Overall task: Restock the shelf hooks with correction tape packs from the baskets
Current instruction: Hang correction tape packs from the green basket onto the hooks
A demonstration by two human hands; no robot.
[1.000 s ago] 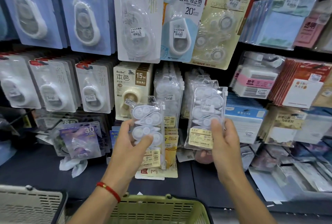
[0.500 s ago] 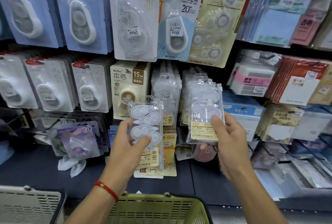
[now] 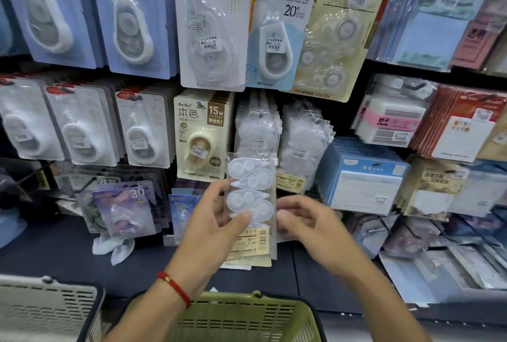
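Both hands point(image 3: 212, 221) point(image 3: 310, 221) around upright pack point(image 3: 251, 190)

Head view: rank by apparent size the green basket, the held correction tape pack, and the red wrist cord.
1. green basket, though cropped and nearest the camera
2. correction tape pack
3. red wrist cord

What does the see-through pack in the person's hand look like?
The clear plastic pack holds a stack of white teardrop-shaped correction tapes above a cream label with a barcode. It stands upright before the hanging packs. The left hand grips its lower left, thumb across the front. The right hand is blurred by its right edge.
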